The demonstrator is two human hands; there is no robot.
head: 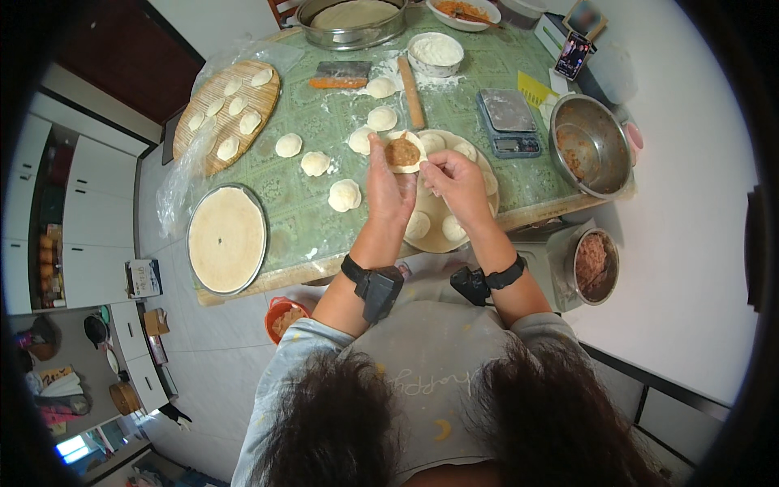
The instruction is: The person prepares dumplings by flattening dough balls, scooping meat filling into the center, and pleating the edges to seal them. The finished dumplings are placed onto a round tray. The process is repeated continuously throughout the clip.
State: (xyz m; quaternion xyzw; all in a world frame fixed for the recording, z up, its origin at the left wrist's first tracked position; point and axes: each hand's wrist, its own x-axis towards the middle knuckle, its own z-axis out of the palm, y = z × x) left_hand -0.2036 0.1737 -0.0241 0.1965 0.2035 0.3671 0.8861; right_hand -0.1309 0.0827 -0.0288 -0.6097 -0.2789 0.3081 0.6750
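My left hand (389, 189) holds an open dough wrapper (416, 165) with a mound of brownish-orange filling (401, 151) on it. The fingers of my right hand (456, 182) pinch the wrapper's right edge. Under and beside both hands lies a round tray (438, 237) bearing several filled buns (417, 225). Flattened dough pieces (344, 195) rest on the green tablecloth to the left and beyond my left hand. Past the hands, a wooden rolling pin (411, 91) lies near a bowl of flour (436, 52).
At right stand a kitchen scale (509, 122) and a steel bowl (590, 146) at the table's edge; lower down is a pot of minced meat (591, 268). Left are a woven tray (226, 115) with dough pieces and a round lined tray (227, 240). A dough scraper (339, 74) lies farther back.
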